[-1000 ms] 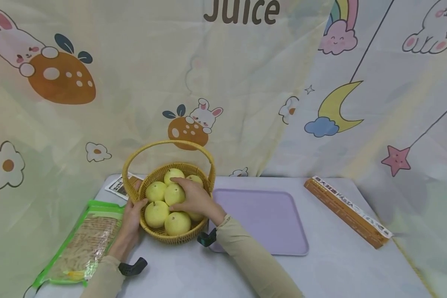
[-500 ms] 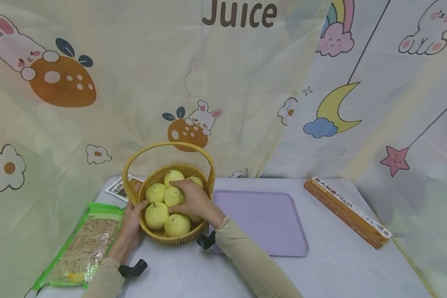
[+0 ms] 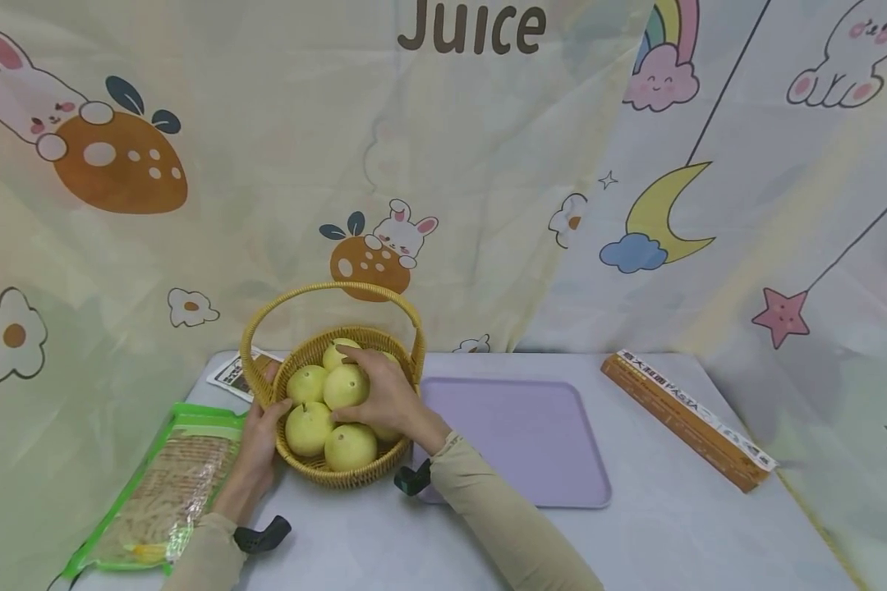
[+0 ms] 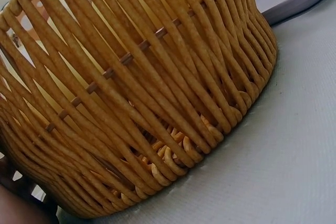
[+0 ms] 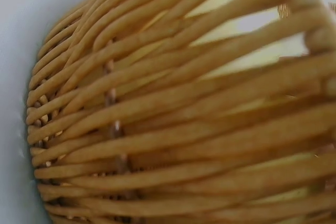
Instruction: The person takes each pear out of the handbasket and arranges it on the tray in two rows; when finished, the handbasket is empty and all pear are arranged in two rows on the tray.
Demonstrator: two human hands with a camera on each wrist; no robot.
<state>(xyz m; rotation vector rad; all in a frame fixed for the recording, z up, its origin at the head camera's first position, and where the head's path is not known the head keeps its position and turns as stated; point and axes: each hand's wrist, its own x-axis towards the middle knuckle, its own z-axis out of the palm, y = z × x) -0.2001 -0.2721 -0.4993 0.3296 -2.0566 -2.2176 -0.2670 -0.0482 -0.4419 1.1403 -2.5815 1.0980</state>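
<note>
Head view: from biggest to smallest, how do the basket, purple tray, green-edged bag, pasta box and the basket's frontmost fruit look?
1. Basket, handle included, and purple tray: too close to rank, as the right sleeve covers part of the tray.
2. Green-edged bag.
3. Pasta box.
4. Frontmost fruit.

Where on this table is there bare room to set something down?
The purple tray, where visible, and the tablecloth between it and the pasta box. Crowded: the left, with green-edged bag, fruit basket, left hand and right hand.
</note>
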